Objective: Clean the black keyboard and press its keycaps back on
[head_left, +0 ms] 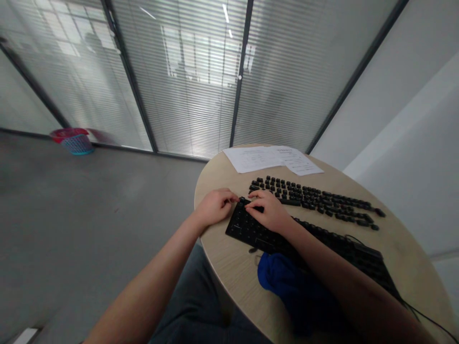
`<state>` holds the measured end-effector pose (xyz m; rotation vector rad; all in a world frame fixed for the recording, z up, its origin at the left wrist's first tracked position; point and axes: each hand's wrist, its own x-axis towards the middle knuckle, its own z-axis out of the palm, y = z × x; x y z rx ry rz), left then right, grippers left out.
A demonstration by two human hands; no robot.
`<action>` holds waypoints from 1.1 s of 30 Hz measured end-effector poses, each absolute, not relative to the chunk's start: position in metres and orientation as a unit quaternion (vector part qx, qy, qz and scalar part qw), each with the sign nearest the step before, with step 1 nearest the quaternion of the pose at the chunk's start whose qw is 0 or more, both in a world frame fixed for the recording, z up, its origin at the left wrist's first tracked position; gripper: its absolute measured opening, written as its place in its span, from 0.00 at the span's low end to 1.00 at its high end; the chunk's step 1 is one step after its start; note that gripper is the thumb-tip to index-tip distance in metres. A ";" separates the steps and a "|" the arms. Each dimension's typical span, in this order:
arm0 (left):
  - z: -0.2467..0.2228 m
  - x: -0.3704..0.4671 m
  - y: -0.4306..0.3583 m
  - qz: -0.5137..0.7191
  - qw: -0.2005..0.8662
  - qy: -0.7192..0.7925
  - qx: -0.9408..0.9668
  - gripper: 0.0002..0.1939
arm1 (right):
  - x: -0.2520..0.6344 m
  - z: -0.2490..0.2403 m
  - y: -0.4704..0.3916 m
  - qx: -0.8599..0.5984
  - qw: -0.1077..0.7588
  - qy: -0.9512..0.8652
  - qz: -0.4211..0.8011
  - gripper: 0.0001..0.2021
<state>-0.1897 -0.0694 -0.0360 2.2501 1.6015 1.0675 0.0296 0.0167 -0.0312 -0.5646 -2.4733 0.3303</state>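
Observation:
A black keyboard (251, 229) lies on the round wooden table, its left part showing bare key positions. My left hand (216, 206) is at its upper left corner, fingers bent together near a small black key; whether they grip it is too small to tell. Just to the right, my right hand (267, 209) is over the same corner, thumb and fingers apart, fingertips close to the keyboard. Behind the keyboard, rows of loose black keycaps (308, 195) are laid out. My right forearm hides part of the keyboard.
White printed sheets (254, 158) lie at the table's back edge. A blue cloth (283, 277) sits in front of the keyboard, and a cable (428, 319) runs off right. A red and blue basket (76, 142) stands on the floor at left.

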 end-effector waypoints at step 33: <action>-0.043 -0.199 -0.065 0.427 0.075 0.570 0.698 0.17 | 0.030 0.011 0.189 -0.471 0.034 -0.880 0.051 0.09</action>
